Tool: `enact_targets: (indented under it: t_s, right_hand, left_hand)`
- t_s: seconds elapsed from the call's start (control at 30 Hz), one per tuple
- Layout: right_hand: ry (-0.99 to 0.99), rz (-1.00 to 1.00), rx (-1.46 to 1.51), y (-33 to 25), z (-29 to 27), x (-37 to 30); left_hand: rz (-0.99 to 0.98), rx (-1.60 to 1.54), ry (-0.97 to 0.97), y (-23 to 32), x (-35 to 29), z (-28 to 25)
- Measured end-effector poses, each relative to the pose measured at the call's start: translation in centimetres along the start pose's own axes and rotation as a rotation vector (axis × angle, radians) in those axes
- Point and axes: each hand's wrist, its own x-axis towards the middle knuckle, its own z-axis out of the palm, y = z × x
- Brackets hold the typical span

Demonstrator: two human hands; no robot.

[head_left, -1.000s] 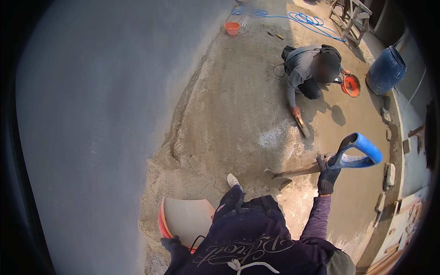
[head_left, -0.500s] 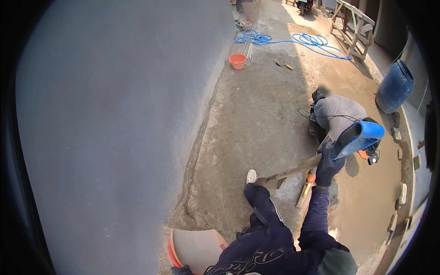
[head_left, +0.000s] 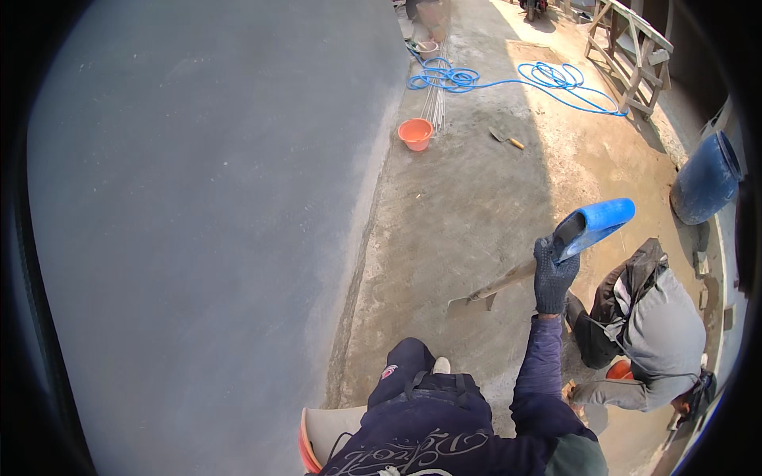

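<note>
My right hand, in a dark knitted glove, is closed round the upper end of a shovel, just below its blue grip. The shaft slants down to the left, and its blade end sits low over the grey floor, partly seen; contact with the floor cannot be made out. At the lower edge, left of my body, a stack of orange and pale buckets shows in part. My left hand is out of sight, hidden below the edge or behind my clothes.
A co-worker in grey bends close on my right. A plastered wall runs along the left. Ahead are an orange bucket, a trowel, thin rods, a blue hose, a wooden trestle and a blue barrel.
I have moved forward past the co-worker, who now appears lower right and more bent over. The shovel has shifted slightly left and up in view. My left hand, earlier at the buckets, has gone from view.
</note>
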Motion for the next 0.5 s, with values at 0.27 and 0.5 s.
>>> enact_targets:
  t_s: [0.27,0.5]
  right_hand:
    - [0.136,-0.151,0.029,3.0,11.9,21.3]
    - [0.069,-0.275,0.019,-1.0,24.6,39.0]
  left_hand:
    - [-0.107,-0.085,-0.063,17.6,0.3,3.6]
    - [-0.207,-0.271,-0.261,31.6,-1.8,3.1]
